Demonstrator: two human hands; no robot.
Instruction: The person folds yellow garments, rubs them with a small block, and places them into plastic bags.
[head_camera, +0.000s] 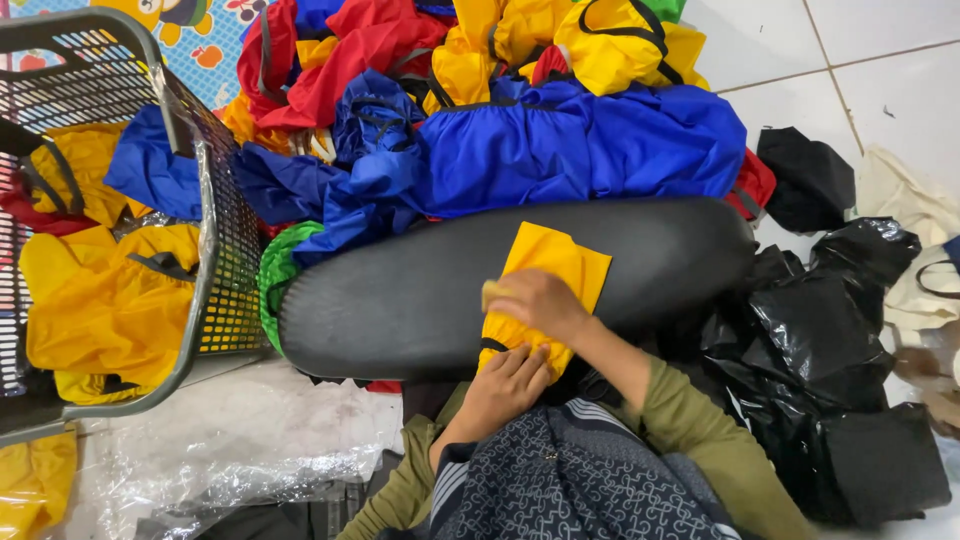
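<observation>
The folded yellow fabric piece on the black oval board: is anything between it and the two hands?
Nothing visible. The right hand lies flat on the folded yellow fabric piece, and the left hand grips its lower gathered end at the near edge of the black oval board.

A cloth (545, 280) is laid on a board (420, 300), with both hands set on it. A basket (215, 230) is placed left of the board, a pile (560, 140) behind it, and bags (830, 330) to the right.

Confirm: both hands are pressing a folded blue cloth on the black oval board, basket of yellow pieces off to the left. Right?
Not quite: the folded cloth is yellow, not blue, as the head view shows. Both the left hand and right hand press it on the black oval board; the basket is at left.
</observation>
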